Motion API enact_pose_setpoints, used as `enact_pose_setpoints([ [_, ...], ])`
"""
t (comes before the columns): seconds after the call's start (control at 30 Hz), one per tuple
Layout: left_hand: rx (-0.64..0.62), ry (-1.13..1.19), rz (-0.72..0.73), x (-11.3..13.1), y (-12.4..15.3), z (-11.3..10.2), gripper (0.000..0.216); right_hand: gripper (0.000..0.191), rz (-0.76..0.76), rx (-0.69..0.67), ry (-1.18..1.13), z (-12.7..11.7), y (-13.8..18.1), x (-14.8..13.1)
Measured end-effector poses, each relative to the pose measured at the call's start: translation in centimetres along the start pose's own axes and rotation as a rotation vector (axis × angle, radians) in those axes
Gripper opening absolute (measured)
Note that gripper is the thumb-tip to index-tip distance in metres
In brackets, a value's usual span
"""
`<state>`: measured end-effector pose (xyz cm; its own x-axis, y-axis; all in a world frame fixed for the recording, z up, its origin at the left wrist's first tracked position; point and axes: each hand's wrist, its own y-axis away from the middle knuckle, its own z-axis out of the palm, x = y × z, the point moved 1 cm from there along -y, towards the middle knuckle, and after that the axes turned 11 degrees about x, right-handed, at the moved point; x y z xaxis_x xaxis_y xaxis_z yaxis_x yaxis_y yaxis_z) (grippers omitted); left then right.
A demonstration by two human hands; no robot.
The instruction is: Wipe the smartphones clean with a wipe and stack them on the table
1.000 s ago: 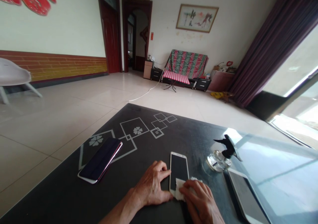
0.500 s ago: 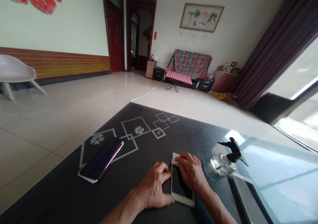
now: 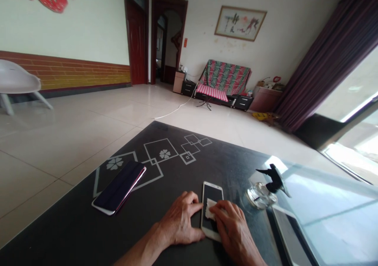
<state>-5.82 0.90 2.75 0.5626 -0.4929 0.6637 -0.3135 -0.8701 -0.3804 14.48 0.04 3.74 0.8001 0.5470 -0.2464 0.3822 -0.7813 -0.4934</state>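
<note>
A white-framed phone (image 3: 210,193) lies face up on the black glass table (image 3: 177,175) near its front edge. My left hand (image 3: 178,220) rests beside the phone's left edge, fingers curled against it and thumb at its lower corner. My right hand (image 3: 233,230) lies over the lower half of the screen and presses a small white cloth (image 3: 210,211) onto the glass with its fingertips. A dark phone (image 3: 119,187) with a pink rim lies to the left, apart from both hands.
A glass ashtray (image 3: 261,197) with a black bird figure (image 3: 273,179) stands right of the phone. A white tablet (image 3: 291,238) lies at the lower right. Beyond the table are tiled floor, a white chair (image 3: 17,85), a covered sofa (image 3: 226,79) and purple curtains.
My right hand has slid the white cloth back down the screen from the phone's top end to its middle. My left hand has stayed at the phone's left edge.
</note>
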Motion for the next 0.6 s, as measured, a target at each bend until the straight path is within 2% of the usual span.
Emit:
enact_pose_setpoints([
  [0.13, 0.002, -0.001, -0.002, -0.1, -0.1, 0.0, 0.053, 0.026, -0.029, 0.004, -0.045, -0.8, 2.1, -0.8],
  [0.23, 0.0, 0.0, 0.002, 0.0, -0.1, 0.0, 0.055, 0.026, -0.028, 0.008, -0.059, -1.2, 2.2, -1.1],
  [0.37, -0.002, 0.005, -0.01, 0.1, -0.1, -0.1, 0.056, 0.026, 0.021, -0.027, -0.016, -1.1, 0.3, -0.2],
  [0.6, -0.013, 0.0, -0.018, 0.2, -0.1, -0.3, 0.06, 0.026, 0.087, 0.032, 0.089, 0.7, -3.9, 2.6],
])
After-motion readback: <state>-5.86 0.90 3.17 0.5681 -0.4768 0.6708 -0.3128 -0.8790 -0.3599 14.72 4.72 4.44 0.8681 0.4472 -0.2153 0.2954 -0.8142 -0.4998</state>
